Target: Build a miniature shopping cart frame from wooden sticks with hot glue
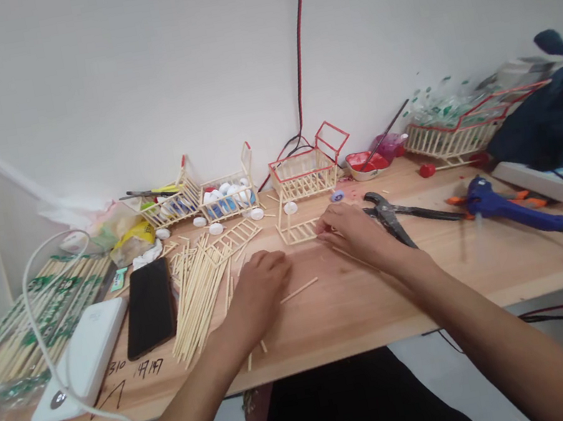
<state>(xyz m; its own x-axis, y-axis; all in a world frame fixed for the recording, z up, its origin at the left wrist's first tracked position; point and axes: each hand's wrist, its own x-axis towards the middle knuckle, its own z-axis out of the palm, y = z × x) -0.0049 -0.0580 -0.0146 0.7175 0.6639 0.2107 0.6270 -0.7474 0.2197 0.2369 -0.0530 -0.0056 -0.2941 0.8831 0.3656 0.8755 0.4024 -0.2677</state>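
Observation:
My left hand (258,288) rests loosely on the table, palm down with its fingers slightly bent; nothing shows in it. A short wooden stick (303,287) lies just right of it. With closed fingers, my right hand (349,229) grips the right end of a small ladder-like stick frame (298,233), whose far end under the fingers is hidden. Another thin stick (351,257) lies beneath the right hand. Left of my left hand are a pile of cut sticks (197,305) and a second ladder-like frame (235,239). Black-handled pliers (388,215) lie beside my right hand.
Small stick carts (304,177) stand along the wall, one (229,198) filled with white wheels. A red paint dish (365,165) is behind. A blue glue gun (509,205) lies right. Left are a phone (150,307), white power bank (82,358) and bundled sticks (33,319).

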